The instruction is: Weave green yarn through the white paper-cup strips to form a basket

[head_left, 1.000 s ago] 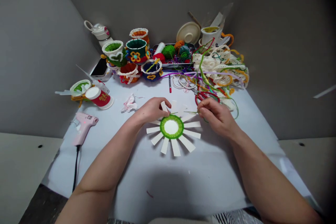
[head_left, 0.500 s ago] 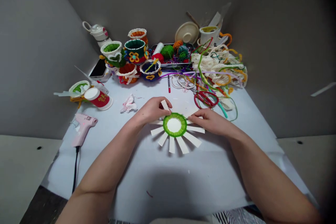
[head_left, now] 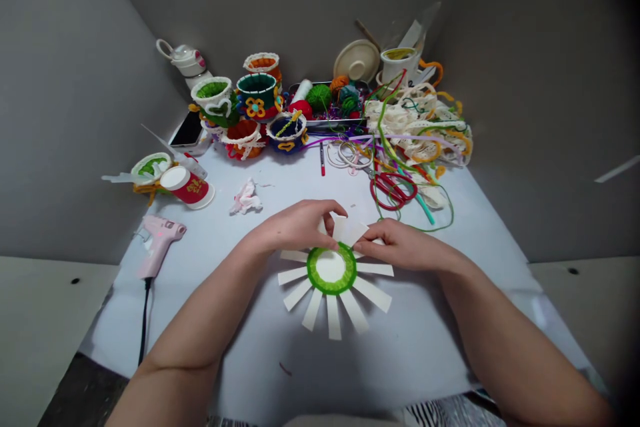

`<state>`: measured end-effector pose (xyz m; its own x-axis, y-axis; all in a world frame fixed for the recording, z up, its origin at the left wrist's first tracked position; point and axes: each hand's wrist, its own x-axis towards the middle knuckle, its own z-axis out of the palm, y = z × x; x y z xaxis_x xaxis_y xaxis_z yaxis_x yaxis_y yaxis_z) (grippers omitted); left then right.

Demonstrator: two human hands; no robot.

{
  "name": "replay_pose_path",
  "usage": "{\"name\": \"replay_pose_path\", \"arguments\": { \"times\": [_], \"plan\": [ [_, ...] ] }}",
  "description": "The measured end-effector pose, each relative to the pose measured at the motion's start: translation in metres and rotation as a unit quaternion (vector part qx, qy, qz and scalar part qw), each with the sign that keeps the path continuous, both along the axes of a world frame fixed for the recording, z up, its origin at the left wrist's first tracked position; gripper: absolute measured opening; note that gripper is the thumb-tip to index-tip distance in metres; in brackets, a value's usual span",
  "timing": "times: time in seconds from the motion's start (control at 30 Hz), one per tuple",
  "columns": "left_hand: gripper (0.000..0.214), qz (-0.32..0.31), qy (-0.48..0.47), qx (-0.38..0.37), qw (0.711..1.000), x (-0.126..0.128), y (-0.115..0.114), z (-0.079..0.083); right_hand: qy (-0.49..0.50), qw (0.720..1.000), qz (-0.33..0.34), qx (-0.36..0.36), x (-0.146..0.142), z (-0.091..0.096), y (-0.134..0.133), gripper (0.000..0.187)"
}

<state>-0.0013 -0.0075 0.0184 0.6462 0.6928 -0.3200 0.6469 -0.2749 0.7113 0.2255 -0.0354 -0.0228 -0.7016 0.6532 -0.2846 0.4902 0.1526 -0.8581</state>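
Observation:
A flattened paper cup (head_left: 331,269) lies on the white table, its round base ringed with green yarn and its white strips fanned out like rays. My left hand (head_left: 295,225) pinches the far strips at the top of the ring. My right hand (head_left: 397,246) rests at the ring's upper right, fingers pressed on the raised strips (head_left: 347,229) and the thin green yarn. Both hands meet over the far edge of the cup.
A pink glue gun (head_left: 157,243) lies at the left with its black cord. A red cup (head_left: 187,186) lies on its side nearby. Several yarn-wrapped cups (head_left: 256,97), yarn balls, red scissors (head_left: 395,188) and a tangle of cords (head_left: 417,123) crowd the far side.
The fanned cup has slid toward me. Both hands came with it and closed in on the far strips, which now stand up between the fingers.

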Motion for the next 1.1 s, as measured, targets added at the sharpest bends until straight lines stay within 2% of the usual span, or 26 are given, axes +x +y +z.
{"name": "replay_pose_path", "arguments": {
  "times": [0.17, 0.3, 0.43, 0.57, 0.87, 1.1],
  "plan": [
    [0.042, -0.003, 0.018, 0.028, 0.999, 0.003, -0.002, -0.005, 0.005, 1.000, 0.007, -0.004, -0.003, 0.000, 0.000, 0.034],
    [0.034, 0.036, -0.001, 0.033, 0.999, -0.002, 0.002, -0.008, 0.022, 0.997, -0.069, 0.028, 0.004, -0.001, 0.005, 0.032],
    [0.030, 0.091, -0.009, 0.040, 0.995, -0.010, 0.010, -0.011, 0.027, 0.990, -0.136, 0.039, 0.015, 0.000, 0.012, 0.039],
    [0.029, 0.104, 0.000, 0.041, 0.994, -0.015, 0.014, -0.014, 0.007, 0.983, -0.175, 0.056, 0.022, -0.001, 0.017, 0.041],
    [0.025, 0.116, 0.010, 0.057, 0.992, -0.015, 0.016, -0.023, 0.083, 0.976, -0.197, 0.046, 0.018, 0.002, 0.010, 0.029],
    [0.021, 0.147, 0.000, 0.057, 0.988, -0.017, 0.017, -0.024, 0.083, 0.969, -0.200, 0.122, 0.015, 0.005, 0.005, 0.024]
  ]
}}
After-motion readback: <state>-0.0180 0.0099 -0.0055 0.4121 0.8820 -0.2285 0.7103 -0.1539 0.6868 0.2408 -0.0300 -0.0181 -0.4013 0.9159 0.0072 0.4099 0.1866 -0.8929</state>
